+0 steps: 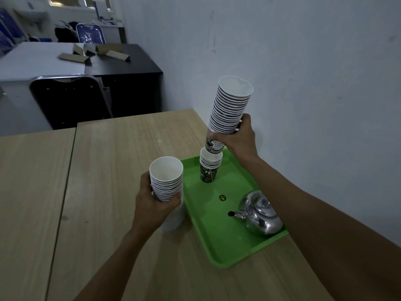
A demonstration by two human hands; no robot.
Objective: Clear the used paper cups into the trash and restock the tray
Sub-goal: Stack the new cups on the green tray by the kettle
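Note:
A green tray (219, 242) lies on the wooden table by the wall. A short stack of paper cups (210, 166) stands upright at the tray's far end. My right hand (237, 137) grips a tall stack of nested paper cups (231, 105) near its bottom, held just above the short stack and tilted slightly. My left hand (152, 205) holds another stack of cups (166, 179) above the table, just left of the tray's edge. A translucent sleeve seems to hang below that stack.
A shiny metal kettle (259, 215) sits in the tray's near right corner, spout pointing left. The wooden table (104, 170) stretches left. Beyond it stand a black chair (69, 96), a dark desk (121, 61) with cardboard pieces, and a blue chair (90, 33).

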